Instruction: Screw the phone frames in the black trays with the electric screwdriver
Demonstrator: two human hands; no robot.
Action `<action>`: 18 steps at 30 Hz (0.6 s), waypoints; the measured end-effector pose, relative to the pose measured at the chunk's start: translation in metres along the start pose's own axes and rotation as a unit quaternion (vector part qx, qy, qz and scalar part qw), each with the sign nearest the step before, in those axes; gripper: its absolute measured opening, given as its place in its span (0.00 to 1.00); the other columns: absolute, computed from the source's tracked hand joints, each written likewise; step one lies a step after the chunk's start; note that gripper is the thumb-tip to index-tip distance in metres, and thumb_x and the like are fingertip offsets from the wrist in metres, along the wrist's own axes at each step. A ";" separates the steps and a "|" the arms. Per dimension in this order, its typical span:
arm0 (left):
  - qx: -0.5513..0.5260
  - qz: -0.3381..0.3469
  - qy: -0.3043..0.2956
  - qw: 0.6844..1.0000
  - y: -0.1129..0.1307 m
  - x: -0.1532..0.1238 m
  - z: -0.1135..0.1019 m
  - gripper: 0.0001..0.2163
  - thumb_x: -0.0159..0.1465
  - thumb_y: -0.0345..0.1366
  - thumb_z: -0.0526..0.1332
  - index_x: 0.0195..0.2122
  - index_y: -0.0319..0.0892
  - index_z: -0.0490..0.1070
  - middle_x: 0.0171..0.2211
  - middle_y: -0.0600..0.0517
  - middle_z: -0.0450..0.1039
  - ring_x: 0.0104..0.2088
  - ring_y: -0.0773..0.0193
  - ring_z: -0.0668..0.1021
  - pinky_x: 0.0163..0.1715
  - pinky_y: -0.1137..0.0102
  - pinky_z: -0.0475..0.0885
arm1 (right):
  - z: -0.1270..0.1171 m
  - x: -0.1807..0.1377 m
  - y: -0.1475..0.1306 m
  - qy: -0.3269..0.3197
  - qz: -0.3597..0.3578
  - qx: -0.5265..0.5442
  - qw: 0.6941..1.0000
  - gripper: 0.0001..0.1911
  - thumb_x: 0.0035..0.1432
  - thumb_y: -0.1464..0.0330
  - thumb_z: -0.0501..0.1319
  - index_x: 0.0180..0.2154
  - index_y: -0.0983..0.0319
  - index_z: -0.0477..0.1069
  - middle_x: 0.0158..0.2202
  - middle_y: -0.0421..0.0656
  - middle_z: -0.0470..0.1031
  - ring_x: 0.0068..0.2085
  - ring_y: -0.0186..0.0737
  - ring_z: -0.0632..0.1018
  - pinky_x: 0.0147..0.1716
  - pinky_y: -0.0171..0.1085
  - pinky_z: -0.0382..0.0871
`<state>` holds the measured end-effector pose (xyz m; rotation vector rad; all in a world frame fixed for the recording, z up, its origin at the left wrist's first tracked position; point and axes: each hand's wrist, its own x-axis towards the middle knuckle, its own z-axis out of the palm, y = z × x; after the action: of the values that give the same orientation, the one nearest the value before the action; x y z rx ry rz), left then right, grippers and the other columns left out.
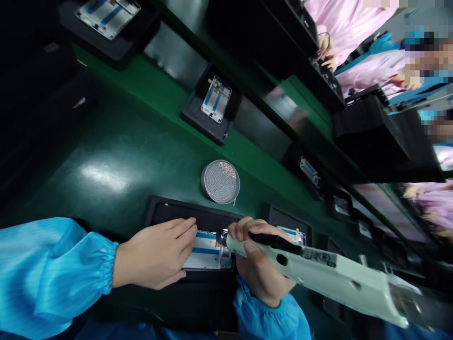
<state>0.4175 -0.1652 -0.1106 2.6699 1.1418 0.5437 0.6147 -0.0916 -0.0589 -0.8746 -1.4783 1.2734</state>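
Note:
My right hand (264, 264) is wrapped round a pale green electric screwdriver (339, 274) with a black lever. Its metal tip end (223, 237) is at the right part of an opened phone frame (205, 259), white with blue strips. That frame lies flat in a black tray (201, 215). Stretched over the left end of the frame is my left hand (159, 252), its fingers extended and the thumb along the near edge. The frame's left end is hidden under this hand. Whether the bit touches a screw, I cannot tell.
A round perforated screw dish (221, 182) with small shiny screws stands beyond the tray. More phone frames (216, 100) sit in black trays along the line behind. To the right is another tray (274, 212) with a frame. People in pink sleeves (350, 23) work across the line.

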 end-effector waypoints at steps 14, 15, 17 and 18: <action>0.003 -0.005 -0.012 1.000 0.001 0.002 -0.003 0.29 0.67 0.51 0.58 0.54 0.25 0.72 0.56 0.32 0.72 0.60 0.41 0.72 0.60 0.56 0.66 | 0.001 0.000 0.007 -0.009 0.001 0.014 1.000 0.09 0.55 0.74 0.64 0.39 0.57 0.75 0.29 0.39 0.70 0.32 0.38 0.73 0.30 0.41 0.70; 0.003 -0.010 -0.009 1.000 0.002 0.002 -0.004 0.29 0.67 0.52 0.58 0.54 0.25 0.72 0.56 0.32 0.73 0.59 0.41 0.73 0.60 0.56 0.66 | 0.000 0.001 0.007 -0.011 0.001 0.021 1.000 0.10 0.55 0.74 0.64 0.40 0.57 0.76 0.29 0.39 0.71 0.32 0.38 0.73 0.30 0.40 0.69; 0.007 -0.028 -0.005 1.000 0.005 0.005 -0.004 0.29 0.67 0.52 0.58 0.53 0.25 0.73 0.54 0.32 0.74 0.58 0.39 0.74 0.59 0.53 0.67 | -0.004 0.007 0.002 0.007 -0.011 0.035 0.999 0.12 0.54 0.74 0.64 0.41 0.57 0.76 0.28 0.39 0.71 0.31 0.38 0.73 0.29 0.40 0.68; 0.011 -0.037 -0.004 0.999 0.007 0.006 -0.004 0.29 0.67 0.51 0.59 0.53 0.25 0.72 0.53 0.32 0.74 0.57 0.39 0.74 0.58 0.52 0.68 | -0.007 0.010 -0.003 0.029 -0.023 0.040 0.999 0.12 0.53 0.74 0.64 0.41 0.57 0.76 0.28 0.40 0.71 0.30 0.38 0.72 0.28 0.40 0.68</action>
<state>0.4245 -0.1655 -0.1035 2.6324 1.2455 0.5094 0.6190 -0.0805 -0.0539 -0.8137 -1.3844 1.2561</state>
